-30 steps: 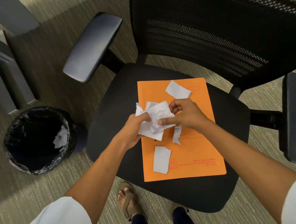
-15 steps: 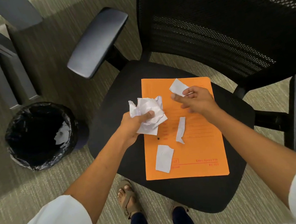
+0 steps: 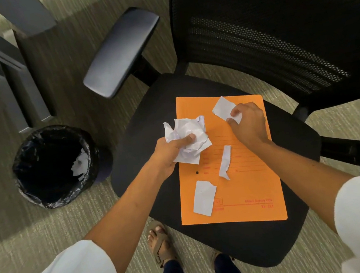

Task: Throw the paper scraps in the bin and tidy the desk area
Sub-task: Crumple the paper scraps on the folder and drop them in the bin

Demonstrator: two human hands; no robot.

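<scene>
On the flat orange paper folder [image 3: 246,187] lying on the black office chair seat [image 3: 145,153], the person's left hand [image 3: 169,153] grips a crumpled wad of white paper scraps [image 3: 189,139], while the right hand [image 3: 247,124] pinches a small white scrap [image 3: 224,108] at the folder's far edge, two loose white scraps [image 3: 204,198] lying nearer, and the black-lined round bin [image 3: 51,165] standing on the carpet left of the chair.

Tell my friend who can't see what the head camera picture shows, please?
A person's left hand grips a wad of crumpled paper while the right hand pinches a paper scrap on an orange folder lying on a black office chair. Two more scraps lie on the folder, and a black-lined bin stands on the carpet to the left.
</scene>
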